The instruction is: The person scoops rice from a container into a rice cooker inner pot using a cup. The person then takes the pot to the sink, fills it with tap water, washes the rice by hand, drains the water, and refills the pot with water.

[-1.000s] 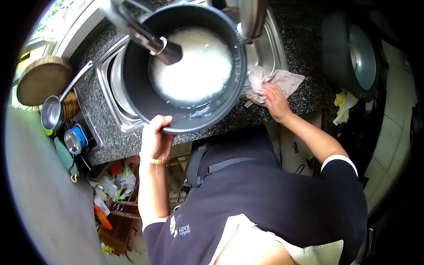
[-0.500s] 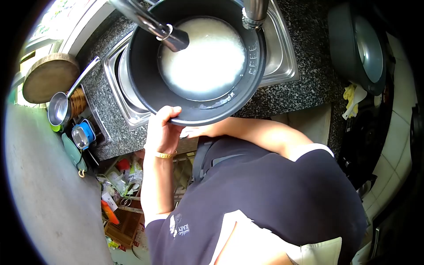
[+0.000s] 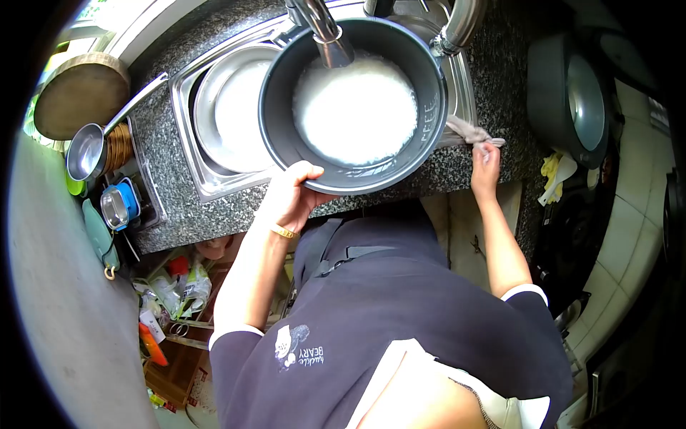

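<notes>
My left hand [image 3: 291, 199] grips the near rim of a dark inner pot [image 3: 286, 121], thumb over the edge. The pot is raised over the sink and holds whitish, cloudy contents that glare in the light. A metal faucet spout [image 3: 334, 48] points down into it. Out to the right, the fingers of my right hand [image 3: 486, 170] are closed on a pale pinkish cloth [image 3: 468, 130] at the sink's right front edge.
A metal bowl [image 3: 214, 107] sits in the left basin of the steel sink [image 3: 183, 129]. Farther left are a round wooden board [image 3: 82, 96] and a small saucepan [image 3: 87, 151]. A dark pot [image 3: 554, 107] stands right, near a yellow cloth [image 3: 550, 166].
The pot has shifted right, showing more of the bowl. My right hand moved from the cloth to beneath the pot, then back out right, where it again grips the cloth.
</notes>
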Motion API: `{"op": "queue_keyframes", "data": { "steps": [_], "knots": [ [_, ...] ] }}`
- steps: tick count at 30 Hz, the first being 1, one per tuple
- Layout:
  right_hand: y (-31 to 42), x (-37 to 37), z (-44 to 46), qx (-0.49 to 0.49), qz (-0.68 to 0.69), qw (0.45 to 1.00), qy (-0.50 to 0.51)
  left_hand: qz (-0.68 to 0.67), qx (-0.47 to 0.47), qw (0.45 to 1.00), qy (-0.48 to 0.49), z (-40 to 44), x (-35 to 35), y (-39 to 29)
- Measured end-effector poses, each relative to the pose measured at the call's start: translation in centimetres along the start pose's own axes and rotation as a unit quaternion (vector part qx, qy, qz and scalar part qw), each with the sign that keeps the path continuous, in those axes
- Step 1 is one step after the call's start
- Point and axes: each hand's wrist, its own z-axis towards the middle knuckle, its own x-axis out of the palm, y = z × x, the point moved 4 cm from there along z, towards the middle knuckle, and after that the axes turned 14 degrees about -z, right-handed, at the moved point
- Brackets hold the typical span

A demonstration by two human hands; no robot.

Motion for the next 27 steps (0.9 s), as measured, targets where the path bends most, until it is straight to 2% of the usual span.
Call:
{"op": "queue_keyframes", "data": {
  "steps": [1, 2, 3, 5, 7, 8, 9, 11, 16, 21, 24, 25, 27],
  "knots": [
    [0.3, 0.4, 0.3, -0.007, -0.001, 1.000, -0.001, -0.004, 0.005, 1.000, 0.004, -0.3, 0.3, 0.0],
    [2.9, 0.9, 0.4, 0.107, 0.270, 0.955, 0.053, -0.006, -0.015, 1.000, 0.001, -0.6, 0.4, 0.2],
    [6.1, 1.6, -0.2, 0.214, 0.517, 0.822, 0.105, -0.007, -0.035, 0.999, -0.002, -0.9, 0.4, 0.5],
    [13.5, 1.8, -2.2, 0.234, 0.622, 0.715, 0.219, -0.010, -0.039, 0.999, -0.012, -1.3, 0.2, 1.0],
    [16.9, 3.2, -3.2, 0.166, 0.732, 0.590, 0.298, 0.002, -0.027, 0.999, -0.037, -1.6, -0.6, 1.9],
    [16.7, 4.1, -2.8, 0.203, 0.703, 0.635, 0.247, 0.010, -0.028, 0.999, -0.036, -2.0, -0.5, 2.0],
    [16.9, 4.6, -2.0, 0.202, 0.703, 0.634, 0.250, 0.011, -0.034, 0.998, -0.054, -2.3, -1.0, 2.2],
    [18.1, 5.2, 0.1, 0.085, 0.698, 0.652, 0.282, 0.023, -0.040, 0.997, -0.056, -3.1, -1.1, 2.3],
    [19.8, 6.4, 3.5, 0.133, 0.737, 0.564, 0.347, 0.056, -0.069, 0.994, -0.067, -5.6, -0.1, 1.6],
    [20.4, 7.6, 0.8, 0.145, 0.737, 0.544, 0.374, 0.033, -0.123, 0.991, -0.043, -6.2, 0.7, 2.2],
    [20.6, 8.8, -2.9, 0.163, 0.718, 0.544, 0.403, -0.020, -0.002, 0.998, -0.061, -5.5, 1.7, 1.5],
    [20.6, 9.0, -4.2, 0.170, 0.712, 0.545, 0.409, -0.017, -0.005, 0.998, -0.059, -5.4, 1.7, 1.3],
    [20.3, 9.4, -7.1, 0.168, 0.674, 0.581, 0.424, -0.026, 0.002, 0.999, -0.032, -4.9, 1.2, 1.0]
  ]
}}
